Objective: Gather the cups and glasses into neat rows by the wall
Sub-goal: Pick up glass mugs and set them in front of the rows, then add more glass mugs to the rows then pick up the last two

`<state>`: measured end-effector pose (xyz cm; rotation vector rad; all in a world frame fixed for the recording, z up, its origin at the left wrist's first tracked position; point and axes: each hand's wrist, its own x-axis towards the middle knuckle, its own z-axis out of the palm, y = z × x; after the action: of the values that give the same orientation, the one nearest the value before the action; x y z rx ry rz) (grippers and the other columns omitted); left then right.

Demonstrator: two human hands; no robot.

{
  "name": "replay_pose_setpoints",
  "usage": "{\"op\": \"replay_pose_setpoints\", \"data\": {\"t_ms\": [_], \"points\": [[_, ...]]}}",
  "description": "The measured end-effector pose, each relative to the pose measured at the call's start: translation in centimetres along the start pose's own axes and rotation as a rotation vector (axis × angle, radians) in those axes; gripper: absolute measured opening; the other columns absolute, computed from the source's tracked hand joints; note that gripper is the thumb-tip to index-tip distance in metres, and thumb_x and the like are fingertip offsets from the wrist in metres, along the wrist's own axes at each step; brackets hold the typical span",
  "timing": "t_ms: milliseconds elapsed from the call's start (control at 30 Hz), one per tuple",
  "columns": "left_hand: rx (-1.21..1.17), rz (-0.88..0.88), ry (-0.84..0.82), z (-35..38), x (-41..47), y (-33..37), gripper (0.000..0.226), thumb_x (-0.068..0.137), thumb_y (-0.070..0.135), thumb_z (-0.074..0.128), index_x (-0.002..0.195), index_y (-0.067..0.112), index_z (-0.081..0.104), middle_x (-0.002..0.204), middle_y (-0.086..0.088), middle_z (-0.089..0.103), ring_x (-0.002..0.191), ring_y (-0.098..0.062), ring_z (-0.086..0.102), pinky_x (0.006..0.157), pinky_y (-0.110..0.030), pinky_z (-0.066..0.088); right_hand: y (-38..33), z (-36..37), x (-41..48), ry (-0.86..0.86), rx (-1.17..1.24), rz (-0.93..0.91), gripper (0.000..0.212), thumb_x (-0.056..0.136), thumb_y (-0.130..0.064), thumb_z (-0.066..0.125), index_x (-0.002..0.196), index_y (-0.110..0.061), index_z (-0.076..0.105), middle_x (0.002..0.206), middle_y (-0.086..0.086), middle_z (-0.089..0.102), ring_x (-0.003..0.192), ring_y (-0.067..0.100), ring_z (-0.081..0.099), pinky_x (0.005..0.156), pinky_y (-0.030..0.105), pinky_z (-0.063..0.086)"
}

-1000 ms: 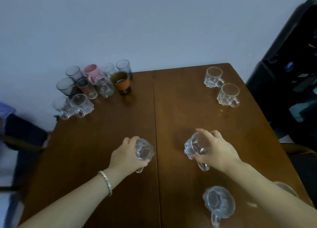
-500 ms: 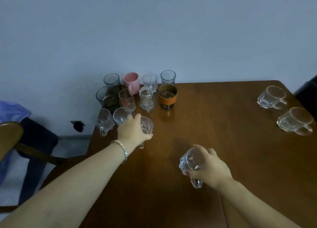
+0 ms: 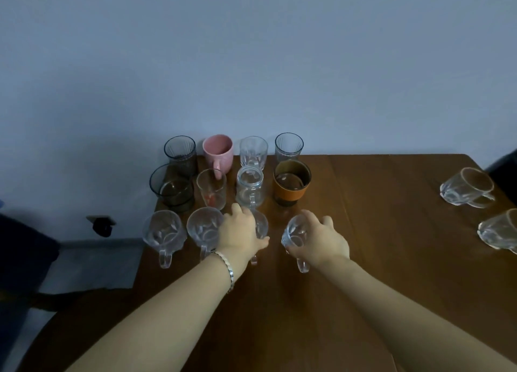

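Observation:
On the brown table (image 3: 377, 245) cups stand in rows by the wall. The back row has a dark glass (image 3: 180, 154), a pink mug (image 3: 218, 153) and two clear glasses. The middle row ends in an orange-banded cup (image 3: 291, 182). Two clear glass mugs (image 3: 163, 233) (image 3: 204, 229) open the front row. My left hand (image 3: 240, 231) grips a third glass mug (image 3: 261, 227) beside them, mostly hidden by the hand. My right hand (image 3: 321, 241) holds another glass mug (image 3: 295, 233) just to its right, below the orange-banded cup.
Two more clear glass mugs (image 3: 467, 191) (image 3: 500, 230) stand at the table's right side. A dark object (image 3: 102, 224) sits low against the wall left of the table. A dark shape shows at the far left edge.
Both hands moved forward with their mugs. The left mug now stands in the front row next to the two clear mugs, and the right mug has come up beside it.

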<state>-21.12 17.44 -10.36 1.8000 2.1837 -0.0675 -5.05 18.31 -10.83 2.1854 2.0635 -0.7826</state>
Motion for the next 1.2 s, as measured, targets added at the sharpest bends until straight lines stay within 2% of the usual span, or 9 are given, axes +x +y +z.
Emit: {"op": "replay_pose_setpoints", "data": {"t_ms": [167,400,500,600,667,767,933,1067,1200], "points": [[-0.013,0.006,-0.005,0.6,0.6,0.0,0.082,0.079,0.054,0.065,0.135,0.000,0.039,0.132,-0.014,0.041,0.117,-0.030,0.051,0.093,-0.034,0.048,-1.5,0.9,2.8,0.007,-0.034,-0.011,0.087,0.073,-0.053,0.070,0.144,-0.035,0.024,0.131,0.007,0.042,0.108,0.028,0.058,0.082,0.038,0.058],[0.000,0.003,-0.006,0.5,0.1,0.3,0.088,0.084,0.052,0.060,0.144,-0.002,0.025,0.138,-0.015,0.037,0.123,-0.029,0.048,0.095,-0.031,0.047,-0.6,0.8,1.0,-0.079,0.159,-0.044,0.111,0.073,-0.044,0.076,0.152,-0.023,0.001,0.152,0.002,0.027,0.126,0.025,0.050,0.097,0.038,0.051],[0.073,0.036,0.015,-0.1,-1.3,0.9,0.089,0.089,0.053,0.052,0.149,0.002,0.013,0.148,-0.018,0.029,0.134,-0.032,0.037,0.100,-0.034,0.045,1.9,0.7,-1.4,-0.181,0.107,-0.044,0.085,0.082,-0.033,0.070,0.149,-0.018,0.020,0.148,0.005,0.036,0.126,0.025,0.050,0.101,0.036,0.047],[0.189,0.156,0.104,-1.1,-3.9,2.3,0.073,0.092,0.050,0.045,0.149,0.010,0.021,0.153,-0.016,0.027,0.141,-0.032,0.029,0.107,-0.039,0.039,5.6,0.3,-4.1,-0.351,0.023,-0.036,0.052,0.086,-0.031,0.064,0.135,-0.020,0.047,0.133,0.005,0.056,0.119,0.022,0.055,0.099,0.033,0.047],[0.210,0.256,0.071,-1.4,-5.9,3.9,0.054,0.095,0.041,0.043,0.142,0.015,0.036,0.145,-0.010,0.042,0.133,-0.027,0.041,0.104,-0.036,0.041,8.3,-0.4,-6.1,-0.419,0.013,-0.027,0.047,0.088,-0.032,0.062,0.131,-0.019,0.051,0.127,0.004,0.060,0.115,0.022,0.058,0.096,0.032,0.049],[0.164,0.341,-0.081,-0.9,-9.0,6.8,0.036,0.096,0.037,0.042,0.127,0.020,0.051,0.123,-0.001,0.060,0.110,-0.018,0.061,0.087,-0.031,0.051,13.0,-2.1,-9.6,-0.444,-0.003,-0.032,0.045,0.090,-0.032,0.059,0.132,-0.018,0.050,0.127,0.004,0.060,0.115,0.023,0.057,0.097,0.033,0.049],[0.116,0.391,-0.260,1.9,-13.6,13.3,0.036,0.096,0.036,0.044,0.128,0.023,0.052,0.121,0.004,0.061,0.103,-0.012,0.063,0.074,-0.022,0.048,22.4,-6.3,-15.6,-0.377,0.017,-0.003,0.043,0.092,-0.033,0.055,0.133,-0.020,0.049,0.129,0.004,0.059,0.116,0.024,0.057,0.098,0.036,0.048],[0.045,0.435,-0.339,4.7,-17.9,20.0,0.037,0.096,0.036,0.047,0.131,0.025,0.051,0.119,0.007,0.061,0.091,-0.005,0.061,0.058,-0.013,0.041,31.9,-9.8,-20.1,-0.220,0.057,0.041,0.040,0.092,-0.033,0.055,0.131,-0.022,0.052,0.128,0.000,0.059,0.115,0.018,0.057,0.097,0.031,0.048],[-0.020,0.446,-0.361,7.2,-22.6,26.8,0.039,0.096,0.037,0.047,0.134,0.028,0.047,0.125,0.008,0.060,0.100,-0.006,0.064,0.077,-0.019,0.055,42.5,-12.2,-23.9,-0.020,0.083,0.151,0.049,0.089,-0.038,0.059,0.135,-0.024,0.047,0.139,0.000,0.046,0.128,0.018,0.045,0.107,0.032,0.039]]}}
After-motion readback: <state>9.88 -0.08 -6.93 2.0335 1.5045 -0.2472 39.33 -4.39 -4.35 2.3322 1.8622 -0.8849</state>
